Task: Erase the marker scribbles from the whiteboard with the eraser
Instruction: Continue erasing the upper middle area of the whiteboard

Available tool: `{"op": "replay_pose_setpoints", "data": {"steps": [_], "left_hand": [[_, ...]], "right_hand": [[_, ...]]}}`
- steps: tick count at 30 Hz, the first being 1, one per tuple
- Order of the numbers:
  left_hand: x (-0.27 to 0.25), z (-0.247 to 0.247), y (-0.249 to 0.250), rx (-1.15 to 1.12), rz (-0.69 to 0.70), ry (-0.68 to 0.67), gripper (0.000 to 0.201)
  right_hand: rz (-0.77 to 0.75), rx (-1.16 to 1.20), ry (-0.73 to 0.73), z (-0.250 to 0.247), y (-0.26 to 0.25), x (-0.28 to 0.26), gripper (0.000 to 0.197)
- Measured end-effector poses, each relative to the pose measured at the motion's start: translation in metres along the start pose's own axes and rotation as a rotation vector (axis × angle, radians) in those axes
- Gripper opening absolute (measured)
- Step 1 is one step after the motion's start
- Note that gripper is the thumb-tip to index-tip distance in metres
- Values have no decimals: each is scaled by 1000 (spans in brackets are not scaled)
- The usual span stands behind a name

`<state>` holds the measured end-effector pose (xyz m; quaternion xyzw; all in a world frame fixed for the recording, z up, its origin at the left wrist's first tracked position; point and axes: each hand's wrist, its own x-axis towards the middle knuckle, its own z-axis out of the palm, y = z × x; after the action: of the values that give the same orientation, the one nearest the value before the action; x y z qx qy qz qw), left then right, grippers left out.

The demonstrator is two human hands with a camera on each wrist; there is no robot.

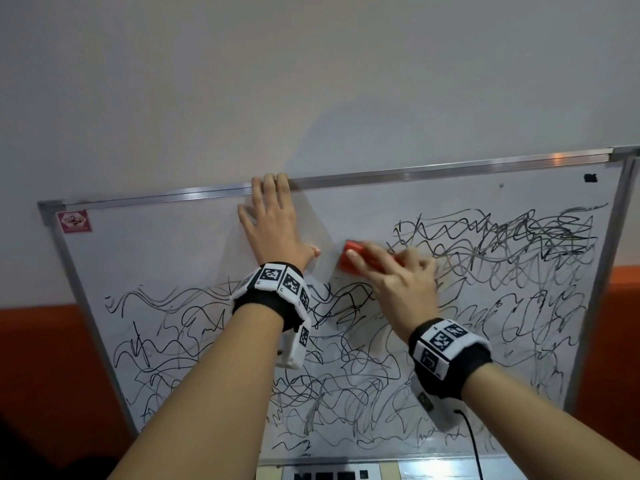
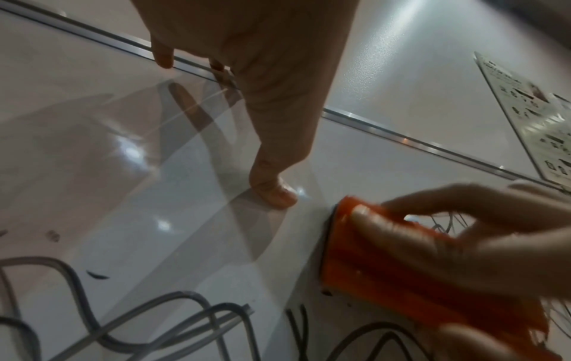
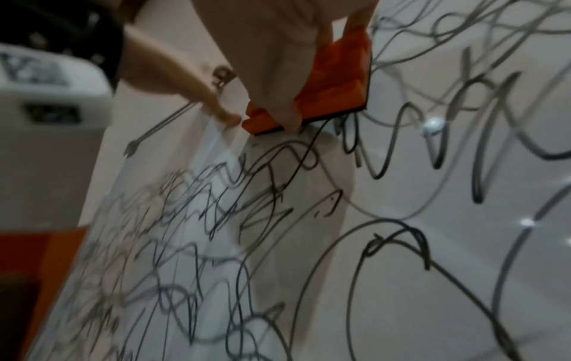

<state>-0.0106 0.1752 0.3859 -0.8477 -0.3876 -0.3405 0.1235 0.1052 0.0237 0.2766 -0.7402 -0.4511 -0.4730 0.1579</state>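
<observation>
A metal-framed whiteboard (image 1: 173,244) leans against the wall. Black marker scribbles (image 1: 381,358) cover its lower half and upper right; the upper left is wiped white. My right hand (image 1: 398,275) grips an orange eraser (image 1: 349,259) and presses it flat on the board at the left edge of the upper-right scribbles. The eraser (image 2: 386,263) and its dark felt base (image 3: 309,121) show in both wrist views. My left hand (image 1: 270,223) lies flat on the wiped area, fingers straight, fingertips at the top frame, thumb (image 2: 275,195) close to the eraser.
A pink sticker (image 1: 73,222) marks the board's top-left corner and a small black magnet (image 1: 590,177) sits at the top right. An orange band (image 1: 41,358) runs along the wall behind. A keyboard-like device (image 1: 332,472) lies below the board's bottom edge.
</observation>
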Motion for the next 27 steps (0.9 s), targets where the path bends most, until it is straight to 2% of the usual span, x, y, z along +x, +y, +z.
{"op": "replay_pose_setpoints", "data": {"steps": [3,5,8,12,14,17,21,22,24,27], "left_hand": [[-1,-2,-2,3,9,-5,135],[-2,-2,-3,6,14,-6,135],[-2,-1,-3,8,21,-8,135],[-1,-2,-5,8,30,5,136],[-1,-2,-5,2,30,2,136],[-1,-3,-3,-4,33,-6,136],[-5,-9,6,-29,31,-17,134],[-8,-11,11,-39,61,3,131],[-19,-18,25,-50,215,50,121],[-39,-15,51,-121,457,67,92]], "right_hand": [[-156,29,-27,2,-6,-9,53],[-121,15,-11,-3,4,-6,56],[33,6,-8,-9,5,0,70],[-64,62,-86,-3,-11,-16,75],[-13,41,-117,-5,-2,-22,76],[119,107,-33,-20,11,-9,68],[29,198,71,-38,24,22,56],[-2,207,69,-38,30,28,54],[-61,215,48,-37,38,36,52],[-150,227,55,-41,43,48,55]]}}
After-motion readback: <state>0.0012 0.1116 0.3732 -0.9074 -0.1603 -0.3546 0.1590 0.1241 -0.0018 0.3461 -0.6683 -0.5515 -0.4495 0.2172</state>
